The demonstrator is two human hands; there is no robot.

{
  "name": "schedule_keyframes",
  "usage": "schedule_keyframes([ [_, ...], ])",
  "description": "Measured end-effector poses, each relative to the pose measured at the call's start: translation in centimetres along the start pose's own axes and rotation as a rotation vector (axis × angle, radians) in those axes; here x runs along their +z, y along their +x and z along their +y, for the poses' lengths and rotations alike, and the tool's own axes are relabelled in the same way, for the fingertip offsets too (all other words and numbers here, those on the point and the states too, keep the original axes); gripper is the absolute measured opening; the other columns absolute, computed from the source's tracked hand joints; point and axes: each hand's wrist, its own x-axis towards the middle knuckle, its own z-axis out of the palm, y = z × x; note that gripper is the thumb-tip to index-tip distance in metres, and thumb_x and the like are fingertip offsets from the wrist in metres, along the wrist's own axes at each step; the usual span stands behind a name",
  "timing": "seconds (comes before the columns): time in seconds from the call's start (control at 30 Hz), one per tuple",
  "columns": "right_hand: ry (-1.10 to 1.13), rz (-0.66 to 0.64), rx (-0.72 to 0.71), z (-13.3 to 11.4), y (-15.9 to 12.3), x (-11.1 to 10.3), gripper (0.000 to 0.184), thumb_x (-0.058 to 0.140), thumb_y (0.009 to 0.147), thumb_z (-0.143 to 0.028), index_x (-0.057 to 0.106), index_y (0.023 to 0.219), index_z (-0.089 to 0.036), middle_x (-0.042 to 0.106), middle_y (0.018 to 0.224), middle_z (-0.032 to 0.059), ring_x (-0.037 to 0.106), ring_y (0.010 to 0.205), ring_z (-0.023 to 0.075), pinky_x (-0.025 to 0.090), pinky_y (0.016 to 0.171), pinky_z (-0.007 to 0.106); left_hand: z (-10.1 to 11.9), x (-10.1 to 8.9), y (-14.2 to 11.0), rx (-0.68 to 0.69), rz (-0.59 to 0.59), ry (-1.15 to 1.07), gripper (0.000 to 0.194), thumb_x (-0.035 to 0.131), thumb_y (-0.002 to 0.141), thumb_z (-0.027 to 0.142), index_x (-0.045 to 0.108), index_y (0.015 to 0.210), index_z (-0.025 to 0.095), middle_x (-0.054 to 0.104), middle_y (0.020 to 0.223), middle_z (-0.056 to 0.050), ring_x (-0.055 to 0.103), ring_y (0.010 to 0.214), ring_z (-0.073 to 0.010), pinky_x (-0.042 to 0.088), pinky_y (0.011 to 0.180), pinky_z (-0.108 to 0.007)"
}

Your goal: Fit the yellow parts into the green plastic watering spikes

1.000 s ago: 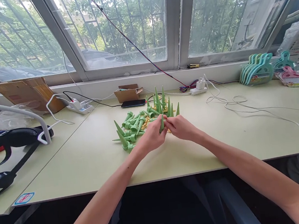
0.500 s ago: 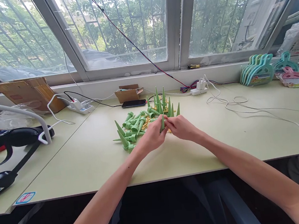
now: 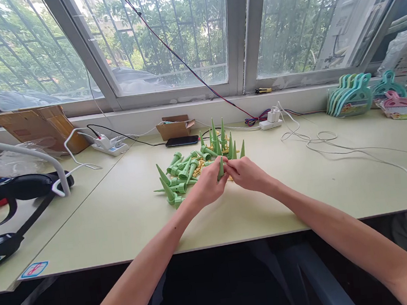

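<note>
My left hand is closed around a green plastic watering spike, whose pointed tip stands up between thumb and fingers. Pressed against it, my right hand is closed in a pinch; whatever its fingers grip is hidden. Left of the hands lies a loose pile of green spikes, some on their sides and some pointing up. Small yellow plastic pieces are scattered among them. Behind the hands, several spikes stand upright, tips up.
A black phone lies before a small open cardboard box. Power strips and a white cable sit to the right. Teal plastic dustpans stand at the back right. A black headset rests at left.
Both hands keep the same hold and place. At the far right, something over the pink brush set has moved out of view.
</note>
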Motion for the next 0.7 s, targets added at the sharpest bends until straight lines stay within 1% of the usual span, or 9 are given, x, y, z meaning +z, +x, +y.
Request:
schedule_keyframes([
  [0.27, -0.010, 0.001, 0.001, 0.05, 0.02, 0.03, 0.035, 0.037, 0.097, -0.028, 0.046, 0.064, -0.018, 0.050, 0.057, -0.0002, 0.033, 0.047, 0.0082, 0.025, 0.050, 0.022, -0.14, 0.10, 0.06, 0.002, 0.006, 0.016, 0.028, 0.048, 0.088, 0.024, 0.049, 0.115, 0.019, 0.060, 0.083, -0.003, 0.052, 0.069, -0.0144, 0.042, 0.066, -0.027],
  [0.57, -0.004, -0.004, 0.005, 0.01, -0.01, 0.01, 0.036, 0.037, 0.097, -0.029, 0.046, 0.064, -0.018, 0.051, 0.059, 0.0002, 0.035, 0.048, 0.0082, 0.025, 0.050, 0.021, -0.05, 0.05, 0.01, 0.001, 0.001, 0.009, 0.030, 0.048, 0.088, 0.023, 0.049, 0.117, 0.017, 0.062, 0.088, -0.005, 0.054, 0.073, -0.0146, 0.043, 0.068, -0.027],
  [0.7, -0.007, -0.001, 0.000, 0.06, 0.01, 0.07, 0.036, 0.036, 0.097, -0.029, 0.046, 0.065, -0.018, 0.051, 0.058, 0.0000, 0.035, 0.048, 0.0083, 0.025, 0.050, 0.021, -0.12, 0.09, 0.03, 0.002, 0.004, 0.012, 0.029, 0.048, 0.087, 0.022, 0.049, 0.116, 0.017, 0.061, 0.086, -0.004, 0.054, 0.072, -0.0145, 0.042, 0.068, -0.027],
])
